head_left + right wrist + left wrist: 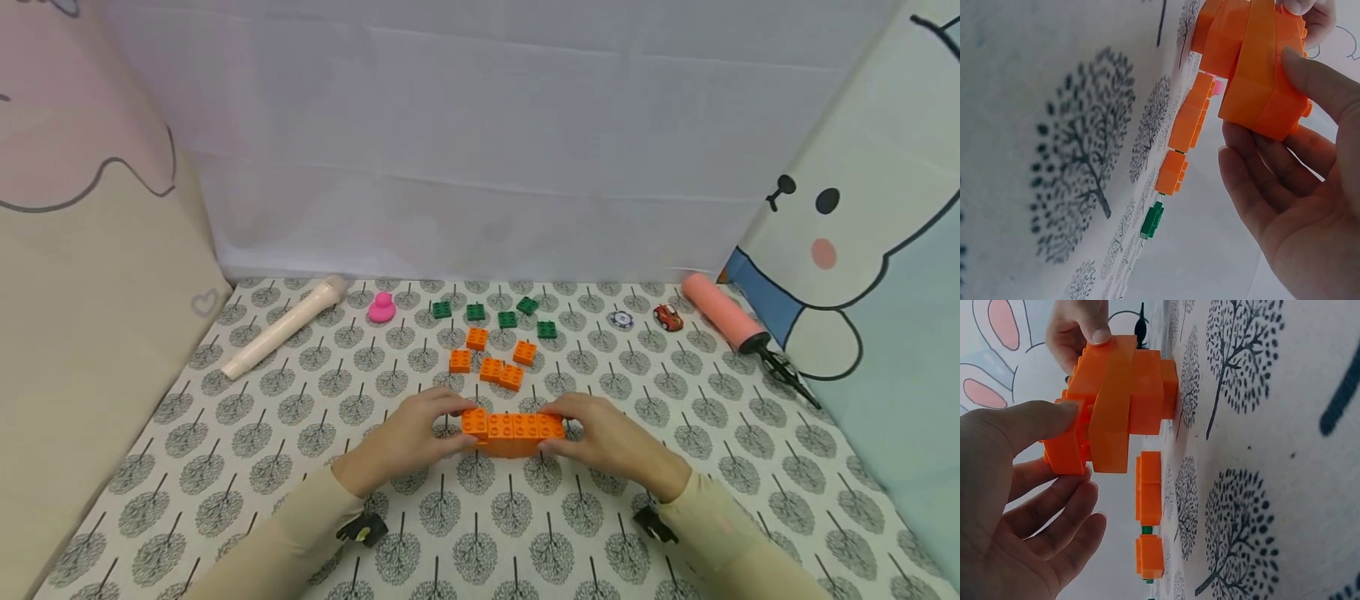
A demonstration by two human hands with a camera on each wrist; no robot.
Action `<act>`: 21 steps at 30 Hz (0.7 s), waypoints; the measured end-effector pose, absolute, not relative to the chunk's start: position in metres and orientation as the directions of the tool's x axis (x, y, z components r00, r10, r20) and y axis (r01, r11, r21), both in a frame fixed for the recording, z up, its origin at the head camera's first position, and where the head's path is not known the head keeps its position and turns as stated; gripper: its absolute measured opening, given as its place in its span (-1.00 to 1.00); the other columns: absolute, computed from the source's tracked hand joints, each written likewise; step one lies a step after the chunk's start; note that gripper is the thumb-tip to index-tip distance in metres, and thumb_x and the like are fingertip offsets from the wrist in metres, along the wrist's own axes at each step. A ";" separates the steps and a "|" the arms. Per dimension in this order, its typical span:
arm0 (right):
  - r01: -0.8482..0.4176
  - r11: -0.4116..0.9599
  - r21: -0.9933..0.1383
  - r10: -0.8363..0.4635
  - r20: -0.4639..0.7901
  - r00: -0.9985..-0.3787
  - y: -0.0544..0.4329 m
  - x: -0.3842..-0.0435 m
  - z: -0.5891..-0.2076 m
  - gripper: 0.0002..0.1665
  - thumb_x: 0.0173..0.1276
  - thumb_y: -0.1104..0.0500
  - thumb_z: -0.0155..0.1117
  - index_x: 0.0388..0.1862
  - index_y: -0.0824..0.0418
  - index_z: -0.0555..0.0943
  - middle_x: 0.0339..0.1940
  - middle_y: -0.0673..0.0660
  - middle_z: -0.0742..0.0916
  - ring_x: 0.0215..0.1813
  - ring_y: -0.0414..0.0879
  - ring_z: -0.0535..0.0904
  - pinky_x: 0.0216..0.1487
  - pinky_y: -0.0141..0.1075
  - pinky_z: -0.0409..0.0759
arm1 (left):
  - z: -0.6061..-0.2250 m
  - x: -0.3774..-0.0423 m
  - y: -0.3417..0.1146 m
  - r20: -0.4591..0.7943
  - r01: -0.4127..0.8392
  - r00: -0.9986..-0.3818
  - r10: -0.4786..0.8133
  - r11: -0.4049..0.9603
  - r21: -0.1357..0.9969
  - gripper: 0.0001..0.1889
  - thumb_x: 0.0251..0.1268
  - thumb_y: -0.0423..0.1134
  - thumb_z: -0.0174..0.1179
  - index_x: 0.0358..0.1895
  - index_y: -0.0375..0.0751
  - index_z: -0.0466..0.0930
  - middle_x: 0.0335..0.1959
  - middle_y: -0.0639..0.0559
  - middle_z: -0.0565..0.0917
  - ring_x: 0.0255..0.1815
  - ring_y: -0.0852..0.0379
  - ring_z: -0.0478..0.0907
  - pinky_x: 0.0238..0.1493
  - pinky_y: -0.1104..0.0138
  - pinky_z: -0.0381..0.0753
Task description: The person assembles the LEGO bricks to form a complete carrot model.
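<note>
A stack of orange toy bricks (pixel 517 446) stands on the cloth between both hands, wider at its top than at its base. My left hand (pixel 416 429) pinches the top-layer brick (pixel 1065 447) at the left end between thumb and fingers. In the left wrist view, a narrow gap with studs shows between that brick and the layer under it. At the opposite end, my right hand (pixel 611 433) grips the end brick (pixel 1282 103), thumb on the near side and fingers on the far side. Some fingertips are hidden behind the stack.
Several loose orange bricks (pixel 491 369) lie just beyond the stack, with several green bricks (pixel 507 319) behind them. Farther out are a cream rod (pixel 285 327), a pink duck (pixel 382 307), a poker chip (pixel 621 319), a red toy car (pixel 667 317) and a salmon cylinder (pixel 722 312).
</note>
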State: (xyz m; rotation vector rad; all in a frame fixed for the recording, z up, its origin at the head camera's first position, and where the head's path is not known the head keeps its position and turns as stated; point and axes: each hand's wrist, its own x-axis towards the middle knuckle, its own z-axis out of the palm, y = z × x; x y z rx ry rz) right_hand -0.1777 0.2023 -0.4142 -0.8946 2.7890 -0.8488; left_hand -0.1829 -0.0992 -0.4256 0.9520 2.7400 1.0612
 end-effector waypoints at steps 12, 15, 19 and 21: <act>-0.525 0.660 -0.537 -0.566 0.104 -0.818 0.202 -0.177 -0.415 -0.48 0.29 -0.03 0.44 0.17 0.16 0.65 0.05 -0.06 0.72 0.13 -0.11 0.61 0.24 -0.09 0.54 | -0.429 -0.183 -0.099 0.165 0.550 -0.795 0.584 0.581 0.600 -0.50 0.22 -0.06 0.39 0.23 -0.08 0.61 0.10 0.11 0.63 0.13 0.13 0.56 0.18 0.17 0.58; -0.521 0.663 -0.538 -0.562 0.103 -0.821 0.202 -0.177 -0.416 -0.48 0.28 -0.01 0.44 0.17 0.17 0.65 0.06 -0.05 0.72 0.14 -0.10 0.61 0.25 -0.08 0.54 | -0.429 -0.183 -0.099 0.157 0.548 -0.795 0.586 0.582 0.600 -0.50 0.22 -0.07 0.39 0.23 -0.08 0.61 0.09 0.12 0.63 0.12 0.13 0.56 0.18 0.17 0.58; -0.518 0.664 -0.540 -0.559 0.101 -0.823 0.202 -0.176 -0.416 -0.46 0.28 -0.01 0.44 0.18 0.19 0.64 0.07 -0.02 0.72 0.15 -0.08 0.60 0.26 -0.07 0.54 | -0.428 -0.184 -0.099 0.146 0.544 -0.795 0.589 0.584 0.603 -0.48 0.20 -0.07 0.40 0.23 -0.09 0.61 0.08 0.10 0.64 0.11 0.12 0.56 0.17 0.17 0.58; -0.521 0.662 -0.539 -0.561 0.104 -0.821 0.202 -0.177 -0.416 -0.46 0.29 -0.01 0.44 0.19 0.19 0.64 0.07 -0.02 0.72 0.15 -0.08 0.60 0.26 -0.07 0.54 | -0.427 -0.184 -0.099 0.145 0.549 -0.791 0.595 0.584 0.598 -0.48 0.20 -0.07 0.41 0.24 -0.11 0.61 0.09 0.08 0.64 0.11 0.11 0.56 0.17 0.17 0.58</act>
